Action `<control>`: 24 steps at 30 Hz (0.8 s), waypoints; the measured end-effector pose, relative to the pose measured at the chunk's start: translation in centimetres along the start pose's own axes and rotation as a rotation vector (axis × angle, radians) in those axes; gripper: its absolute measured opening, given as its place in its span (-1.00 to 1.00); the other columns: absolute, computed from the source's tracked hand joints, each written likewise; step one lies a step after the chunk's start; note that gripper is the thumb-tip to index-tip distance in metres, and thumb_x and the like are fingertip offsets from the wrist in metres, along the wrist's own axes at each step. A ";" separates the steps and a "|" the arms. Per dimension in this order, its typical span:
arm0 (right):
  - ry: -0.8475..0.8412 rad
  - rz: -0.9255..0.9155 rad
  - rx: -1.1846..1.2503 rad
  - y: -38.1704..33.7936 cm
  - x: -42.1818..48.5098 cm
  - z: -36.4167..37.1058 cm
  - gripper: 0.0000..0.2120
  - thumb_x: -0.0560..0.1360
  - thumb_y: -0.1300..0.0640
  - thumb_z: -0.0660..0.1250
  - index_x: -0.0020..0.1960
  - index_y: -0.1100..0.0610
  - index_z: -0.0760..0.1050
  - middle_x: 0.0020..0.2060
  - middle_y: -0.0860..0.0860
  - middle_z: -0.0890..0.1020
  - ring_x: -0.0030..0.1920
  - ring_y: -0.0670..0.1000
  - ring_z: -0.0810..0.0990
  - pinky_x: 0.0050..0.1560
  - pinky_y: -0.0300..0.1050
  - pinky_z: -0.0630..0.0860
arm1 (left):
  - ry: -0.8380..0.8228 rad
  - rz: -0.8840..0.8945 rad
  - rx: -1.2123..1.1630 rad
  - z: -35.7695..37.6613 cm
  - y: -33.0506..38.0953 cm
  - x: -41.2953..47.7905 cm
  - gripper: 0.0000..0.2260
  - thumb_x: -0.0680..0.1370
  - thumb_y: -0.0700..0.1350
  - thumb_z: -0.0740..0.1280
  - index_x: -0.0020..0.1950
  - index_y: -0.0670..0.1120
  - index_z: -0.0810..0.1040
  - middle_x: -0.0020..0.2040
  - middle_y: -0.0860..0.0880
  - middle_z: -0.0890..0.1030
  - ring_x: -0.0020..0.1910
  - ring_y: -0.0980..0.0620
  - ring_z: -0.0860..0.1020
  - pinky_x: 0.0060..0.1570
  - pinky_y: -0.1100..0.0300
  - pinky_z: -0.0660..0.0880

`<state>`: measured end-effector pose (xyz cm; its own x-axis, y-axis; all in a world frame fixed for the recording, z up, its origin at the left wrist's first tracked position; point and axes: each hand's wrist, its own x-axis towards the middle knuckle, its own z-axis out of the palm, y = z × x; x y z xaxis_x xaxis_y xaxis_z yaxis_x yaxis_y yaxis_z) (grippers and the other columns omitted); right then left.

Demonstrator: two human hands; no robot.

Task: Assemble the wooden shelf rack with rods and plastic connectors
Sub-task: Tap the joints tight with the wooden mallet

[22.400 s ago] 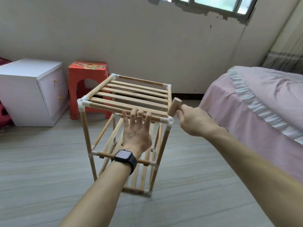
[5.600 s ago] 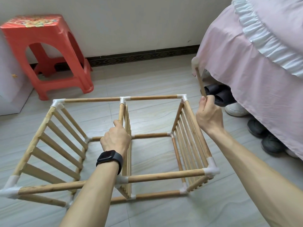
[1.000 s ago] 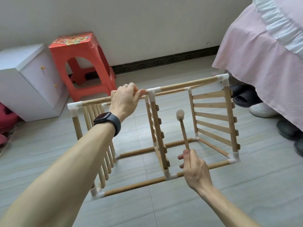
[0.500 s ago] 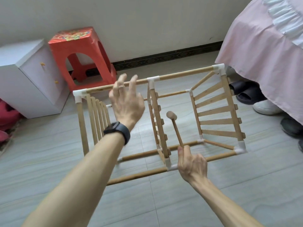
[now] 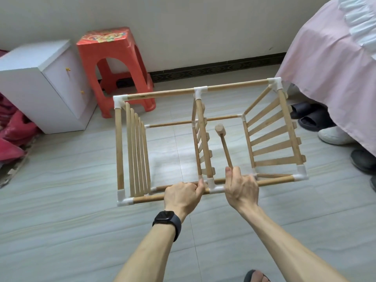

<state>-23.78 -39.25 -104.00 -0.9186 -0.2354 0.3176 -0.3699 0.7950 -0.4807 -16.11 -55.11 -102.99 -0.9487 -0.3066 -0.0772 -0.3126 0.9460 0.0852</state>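
The wooden shelf rack [image 5: 270,137] lies on its side on the floor, with slatted shelves standing upright at left, middle and right. White plastic connectors [image 5: 211,185] join its rods. My left hand [image 5: 181,195] grips the near top rod [image 5: 148,198] just left of the middle connector. My right hand [image 5: 241,185] sits on the same rod to the right of that connector and holds a small wooden mallet [image 5: 223,143], whose head points away from me inside the frame.
A red plastic stool [image 5: 114,64] and a white drawer cabinet [image 5: 40,86] stand behind the rack on the left. A bed with a pink skirt [image 5: 329,64] is at the right, with shoes and slippers [image 5: 313,119] under its edge. Red cloth [image 5: 12,135] lies far left.
My left hand left the far top rod and came down to grip the near rod. My right hand with the mallet moved onto that rod too. The rack has tipped slightly nearer me.
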 end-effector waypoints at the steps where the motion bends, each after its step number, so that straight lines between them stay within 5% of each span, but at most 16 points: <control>1: -0.030 -0.003 0.028 0.3 -0.1 0.0 -0.63 0.71 -0.03 -0.05 -0.19 0.08 0.31 -0.56 0.01 0.51 -0.50 0.15 0.45 -0.09 0.04 0.39 | 0.000 -0.006 -0.004 0.0 -0.1 0.1 -0.33 0.65 0.28 -0.13 -0.20 -0.03 0.66 -0.35 0.00 0.58 -0.28 -0.09 0.57 -0.35 0.12 0.27; 6: 0.013 -0.118 0.048 0.8 1.9 -0.6 -0.64 0.72 -0.04 -0.05 -0.18 0.07 0.30 -0.52 -0.16 0.38 -0.45 0.08 0.44 -0.06 0.00 0.35 | 0.072 -0.034 -0.005 -1.3 -0.4 2.5 -0.27 0.60 0.31 -0.20 -0.32 -0.06 0.60 -0.45 0.05 0.46 -0.41 -0.04 0.46 -0.41 0.14 0.22; 12: 0.095 -0.146 -0.045 0.0 5.4 -0.1 -0.60 0.70 -0.02 -0.03 -0.18 0.14 0.39 -0.47 0.07 0.57 -0.48 0.16 0.47 -0.14 0.06 0.43 | 0.117 -0.041 0.003 -3.3 -0.2 5.8 -0.36 0.61 0.23 -0.19 -0.47 -0.07 0.38 -0.50 0.05 0.37 -0.48 0.01 0.37 -0.43 0.14 0.17; 17: 0.096 -0.151 -0.052 0.1 6.1 0.1 -0.59 0.70 -0.02 -0.02 -0.16 0.16 0.42 -0.46 0.07 0.56 -0.47 0.15 0.48 -0.12 0.07 0.43 | 0.109 -0.078 0.038 -3.3 -0.2 6.8 -0.32 0.61 0.20 -0.19 -0.33 -0.05 0.60 -0.49 0.06 0.30 -0.38 -0.07 0.43 -0.40 0.13 0.18; 21: 0.071 -0.128 0.231 -0.2 5.1 -1.1 -0.63 0.70 -0.01 0.03 -0.13 0.16 0.42 -0.33 0.03 0.55 -0.27 0.06 0.48 -0.07 0.01 0.39 | 0.113 -0.060 0.049 -3.6 -0.3 6.6 -0.31 0.64 0.18 -0.22 -0.30 -0.05 0.62 -0.49 0.06 0.36 -0.46 0.02 0.38 -0.41 0.16 0.19; 24: 0.096 -0.206 0.395 0.9 2.1 -3.1 -0.70 0.71 0.00 0.05 -0.10 0.10 0.39 -0.30 -0.07 0.44 -0.27 -0.05 0.40 -0.25 -0.22 0.35 | 0.151 -0.036 0.086 -4.2 -0.3 6.4 -0.35 0.68 0.11 -0.22 -0.35 -0.07 0.51 -0.46 0.05 0.42 -0.42 0.02 0.38 -0.17 0.08 0.23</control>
<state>-25.57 -37.33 -101.26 -0.8098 -0.2985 0.5051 -0.5859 0.4584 -0.6683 -22.29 -57.79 -99.34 -0.9352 -0.3467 0.0723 -0.3476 0.9376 -0.0011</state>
